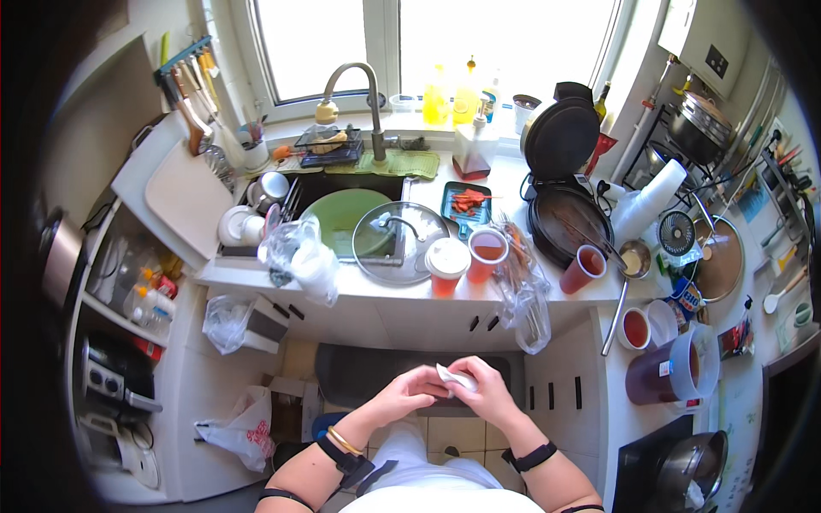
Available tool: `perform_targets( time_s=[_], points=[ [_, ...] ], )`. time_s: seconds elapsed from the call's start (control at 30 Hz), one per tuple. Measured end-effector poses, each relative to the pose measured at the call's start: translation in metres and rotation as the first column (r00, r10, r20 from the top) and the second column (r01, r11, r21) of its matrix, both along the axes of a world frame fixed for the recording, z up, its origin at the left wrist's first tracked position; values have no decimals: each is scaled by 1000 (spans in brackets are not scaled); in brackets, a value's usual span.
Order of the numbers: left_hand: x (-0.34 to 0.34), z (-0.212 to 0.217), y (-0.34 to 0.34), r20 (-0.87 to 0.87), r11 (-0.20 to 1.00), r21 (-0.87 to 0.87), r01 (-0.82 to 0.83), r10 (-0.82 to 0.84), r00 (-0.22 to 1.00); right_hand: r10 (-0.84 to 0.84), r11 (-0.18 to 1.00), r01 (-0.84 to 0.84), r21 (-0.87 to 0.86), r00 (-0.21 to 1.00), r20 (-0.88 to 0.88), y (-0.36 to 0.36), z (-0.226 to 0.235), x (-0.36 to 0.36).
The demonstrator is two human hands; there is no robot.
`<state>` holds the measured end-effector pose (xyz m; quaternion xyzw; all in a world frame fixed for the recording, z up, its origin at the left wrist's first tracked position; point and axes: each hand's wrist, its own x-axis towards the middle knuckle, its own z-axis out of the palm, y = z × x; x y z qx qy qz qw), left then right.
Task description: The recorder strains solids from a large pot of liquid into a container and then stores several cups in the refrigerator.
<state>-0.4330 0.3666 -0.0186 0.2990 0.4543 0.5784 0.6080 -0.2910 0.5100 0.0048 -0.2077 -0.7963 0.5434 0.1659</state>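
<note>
White scrap [457, 377], tissue-like, is up between the two hands, on the near side of the lid [400, 243], well apart from it. Right hand [484, 389] pinches it, fingers bunched narrow. Left hand [409, 397] half-curled, fingertips right beside the scrap; can't tell if touching. Green basin [338, 209] sits partly under the lid; faucet [377, 128] rises behind the lid. Right of lid: white-topped cup [447, 268], then open red-drink cup [482, 270]. Tray [450, 202] with red strips [469, 202], behind-right of lid. Plastic bag [304, 256], left of lid.
</note>
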Motion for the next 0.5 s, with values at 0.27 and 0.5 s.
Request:
perform_targets(
  time_s=[0.27, 0.5],
  points=[
    [-109, 7, 93, -841, 949, 143, -282, 266, 471, -409, 860, 435, 267, 900, -150, 92, 35, -96],
    [-124, 0, 162, -796, 907, 269, -325, 399, 455, -279, 772, 320, 550, 947, -159, 129, 30, -160]
  ],
)
